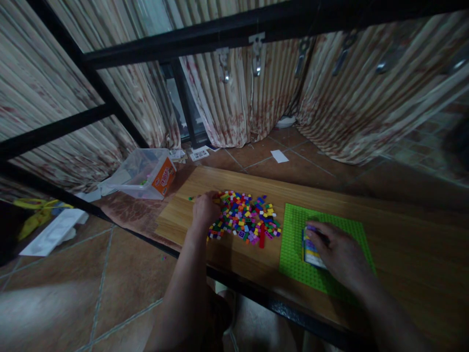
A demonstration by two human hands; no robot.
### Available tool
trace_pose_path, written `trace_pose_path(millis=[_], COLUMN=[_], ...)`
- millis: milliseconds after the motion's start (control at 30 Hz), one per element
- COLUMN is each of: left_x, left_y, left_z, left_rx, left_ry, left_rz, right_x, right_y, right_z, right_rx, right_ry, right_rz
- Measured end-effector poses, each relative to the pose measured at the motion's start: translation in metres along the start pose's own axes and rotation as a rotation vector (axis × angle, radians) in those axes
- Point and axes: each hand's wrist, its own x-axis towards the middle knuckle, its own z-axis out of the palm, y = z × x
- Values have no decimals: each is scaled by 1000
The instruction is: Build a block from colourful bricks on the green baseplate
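Observation:
A heap of small multicoloured toy bricks point(242, 215) lies spread on a wooden table. At the heap's left edge is my left hand point(205, 210), palm down, its fingertips mostly hidden among the bricks. To the right, a green studded baseplate point(293, 234) carries a small layered brick build point(310, 254) in white, yellow, blue and purple. Curled over that build is my right hand point(335, 247), its fingers closed against the top and right side. The hand covers part of the build. A long red brick point(262, 236) rests at the heap's near right side.
Beyond the wooden table point(227, 178), a clear plastic bin point(141, 168) with an orange label stands at the back left. Black metal bars point(110, 105) cross in front of striped curtains. White foam packaging point(54, 232) and papers lie on the tiled floor.

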Motion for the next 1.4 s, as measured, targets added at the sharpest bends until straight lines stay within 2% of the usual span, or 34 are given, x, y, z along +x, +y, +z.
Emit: trace_pose_path(millis=[300,400,500,567,667,800,933,1033,1167,1300,1400], left_x=[2,-1,-12,-24,-45,-67,-79,-81,-82,-84,-85], left_y=[-1,6,22,38,66,96,111,114,117,122,124], left_z=[1,-5,-4,2,16,26,26,27,29,28,26], left_rx=[19,-148,-453,-648,-850,-912,-930,-1026,-1158,-1179,-1175], left_ry=[108,120,91,61,-65,-252,-326,-338,-412,-577,-606], left_rz=[69,143,310,421,512,609,689,636,467,420,408], right_x=[1,3,3,2,-1,-4,-3,0,1,0,-2], right_y=[-3,-7,-17,-27,-44,-61,-64,-62,-63,-64,-64], right_z=[0,-2,-8,-12,-13,-7,-3,-5,-9,-9,-9], right_rx=[28,73,126,234,481,703,944,1046,1138,1137,1085], right_ry=[-6,32,172,252,250,179,140,143,169,187,181], right_rz=[-9,-5,46,96,147,179,197,274,393,385,348])
